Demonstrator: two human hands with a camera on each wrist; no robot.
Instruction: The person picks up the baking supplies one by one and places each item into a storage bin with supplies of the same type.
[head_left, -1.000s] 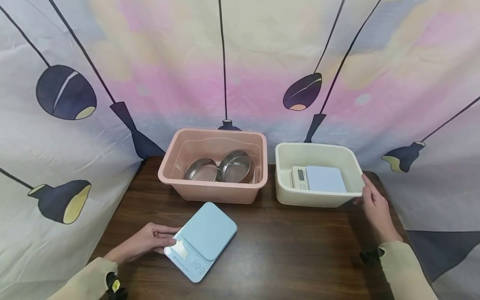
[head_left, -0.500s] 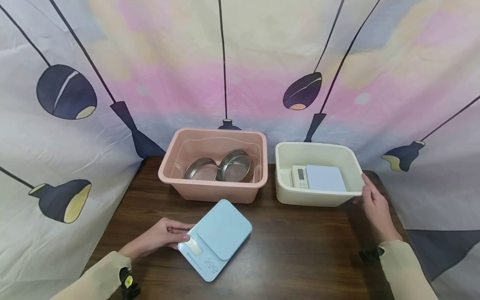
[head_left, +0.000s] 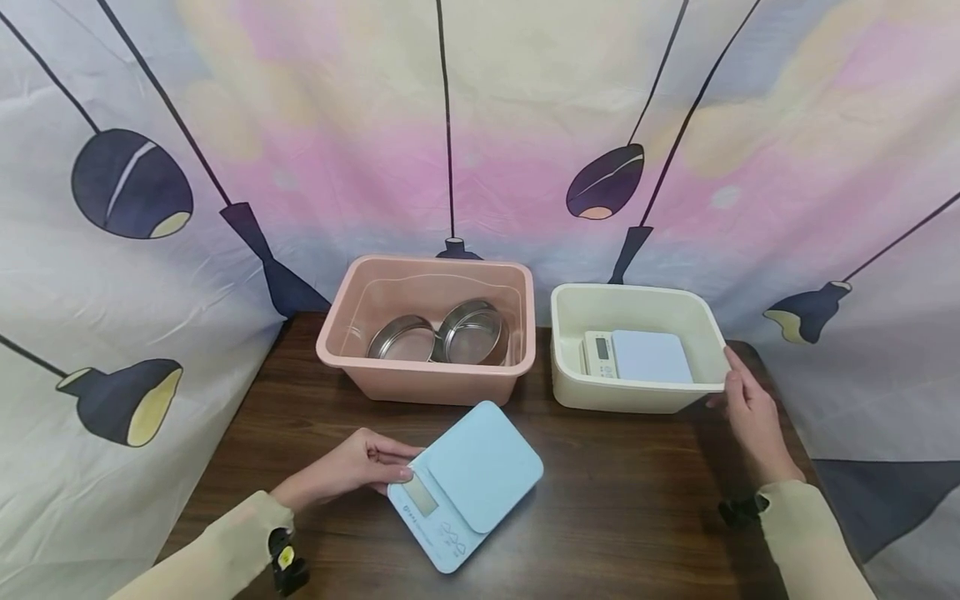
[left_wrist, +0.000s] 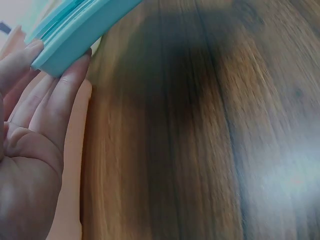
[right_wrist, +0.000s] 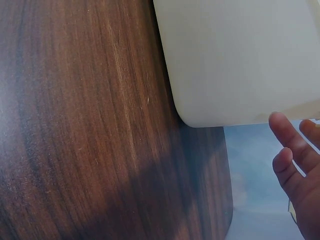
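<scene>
A light-blue kitchen scale is held above the table in front of the pink bin. My left hand pinches its left edge, thumb on top beside the display and fingers underneath; the left wrist view shows the scale's edge in that grip. At the cream bin's right rim, my right hand rests its fingers against the outer side. In the right wrist view a fingertip meets the bin's wall. Inside the cream bin lies another scale, cream with a pale lilac platform.
A pink bin stands left of the cream one, holding round metal sieves. Both bins sit toward the back of the dark wooden table. Behind hangs a patterned cloth.
My left hand has carried the light-blue scale to the right. My right hand and both bins have stayed in place.
</scene>
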